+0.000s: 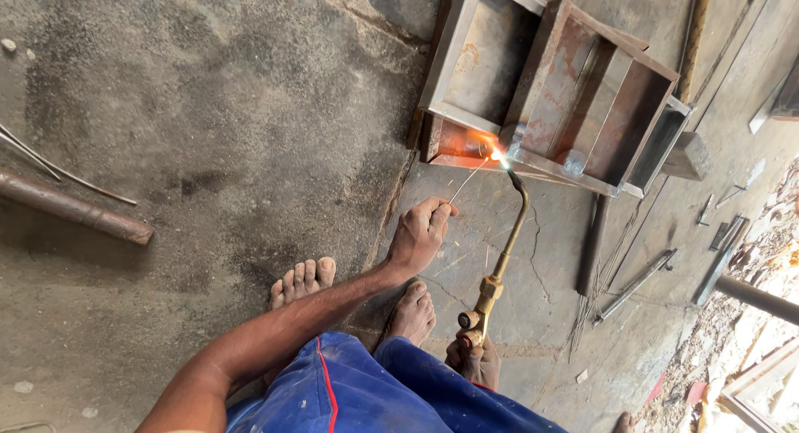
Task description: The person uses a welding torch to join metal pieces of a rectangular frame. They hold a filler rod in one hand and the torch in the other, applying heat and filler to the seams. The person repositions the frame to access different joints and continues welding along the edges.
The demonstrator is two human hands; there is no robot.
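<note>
Left hand point(419, 236) reaches forward over the concrete floor point(208, 108), fingers pinched closed on a thin filler rod point(466, 181) whose far end meets the bright orange flame point(497, 154). Right hand point(476, 358), low in the frame beside a blue-clad knee, is wrapped closed around the brass valve end of a gas torch point(499, 266); the torch's long neck rises and curves so its tip sits at the same glowing spot. That spot lies on the lower front corner of a rusty steel box frame point(574, 92), a set of open rectangular compartments resting on the floor toward the top of the view. The person's two bare feet are planted between the hands, toes toward the frame. A bundle of spare rods point(612, 250) and a dark steel bar point(593, 246) lie just right of the torch. Well apart on the left, a rusted pipe point(75, 208) and thin wires point(58, 171) rest on the stained concrete. Scrap metal pieces point(724, 233) lie scattered at the right edge.
</note>
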